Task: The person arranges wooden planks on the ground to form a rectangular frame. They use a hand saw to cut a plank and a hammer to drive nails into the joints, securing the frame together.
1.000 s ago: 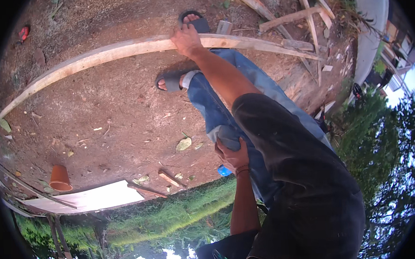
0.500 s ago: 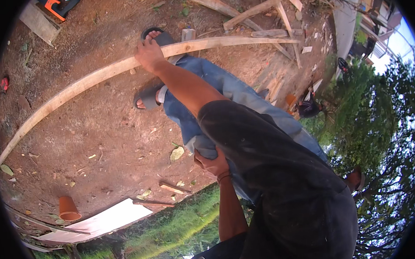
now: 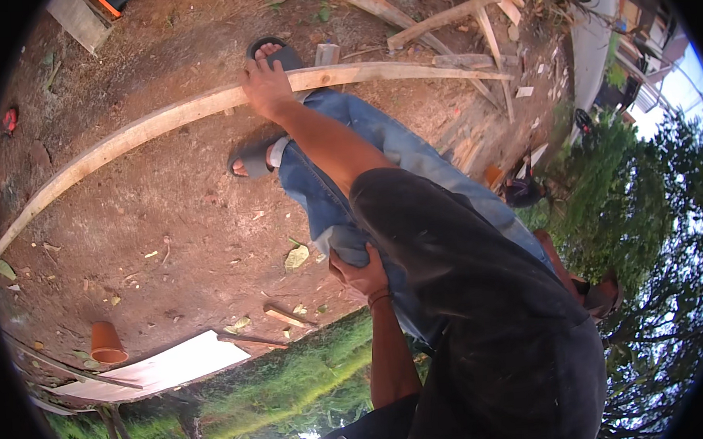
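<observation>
My right hand [image 3: 269,90] is closed over a long pale wooden plank [image 3: 156,122], its fingers at the plank's far edge. The plank crosses the upper view, bowed by the lens. It passes close to my right foot in a dark sandal [image 3: 283,58]. My left hand [image 3: 361,275] is wrapped round my bent knee, on the blue jeans [image 3: 341,240]; some of its fingers are hidden. My left foot, in a dark slide sandal [image 3: 255,161], stands on the dirt on the near side of the plank.
Several loose boards [image 3: 444,22] lie crossed at the top right. A short wood block [image 3: 327,55] sits beside the plank. An orange pot [image 3: 107,342] and a white sheet [image 3: 168,364] are at lower left. An orange-edged tool [image 3: 107,3] lies at the top left.
The view has shifted slightly. My right hand and the plank appear a little farther right and higher in it. My left hand stays on the knee.
</observation>
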Demonstrator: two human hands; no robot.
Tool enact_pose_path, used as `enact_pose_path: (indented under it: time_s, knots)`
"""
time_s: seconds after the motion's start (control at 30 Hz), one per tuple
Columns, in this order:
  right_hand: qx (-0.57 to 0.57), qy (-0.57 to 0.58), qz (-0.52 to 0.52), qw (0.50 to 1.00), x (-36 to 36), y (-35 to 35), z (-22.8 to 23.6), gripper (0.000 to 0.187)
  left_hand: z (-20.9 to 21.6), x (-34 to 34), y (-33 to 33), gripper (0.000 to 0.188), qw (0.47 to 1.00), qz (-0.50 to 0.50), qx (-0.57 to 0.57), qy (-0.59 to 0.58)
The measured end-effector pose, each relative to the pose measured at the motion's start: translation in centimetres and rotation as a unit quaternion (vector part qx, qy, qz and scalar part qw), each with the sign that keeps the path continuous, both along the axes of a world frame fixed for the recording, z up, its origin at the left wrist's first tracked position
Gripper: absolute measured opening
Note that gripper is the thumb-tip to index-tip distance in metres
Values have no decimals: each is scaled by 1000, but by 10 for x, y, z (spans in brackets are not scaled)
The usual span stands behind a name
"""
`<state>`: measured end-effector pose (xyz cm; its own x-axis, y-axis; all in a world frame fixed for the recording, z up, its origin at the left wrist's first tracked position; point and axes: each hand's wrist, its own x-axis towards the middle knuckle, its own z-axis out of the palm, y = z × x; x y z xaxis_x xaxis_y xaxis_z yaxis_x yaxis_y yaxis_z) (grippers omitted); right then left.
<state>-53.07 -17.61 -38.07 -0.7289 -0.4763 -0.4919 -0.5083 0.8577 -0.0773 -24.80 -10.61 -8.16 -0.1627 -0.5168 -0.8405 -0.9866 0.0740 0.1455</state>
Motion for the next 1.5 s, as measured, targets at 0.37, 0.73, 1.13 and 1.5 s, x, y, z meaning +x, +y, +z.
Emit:
enact_pose_path:
  time_s: [0.37,0.73,1.13,1.5]
  knots:
    - [9,-7,91,996,17,16,-2,20,7,-25,-6,82,999,26,15,-40]
    - [45,-68,120,989,-7,-1,10,41,5,-13,-8,79,1000,20,-20,-2]
    - [46,-151,88,984,-9,-6,17,32,8,-10,-30,80,1000,-17,0,-14]
    - [50,-160,73,983,22,-34,35,37,25,-19,-40,90,987,-148,-15,-67]
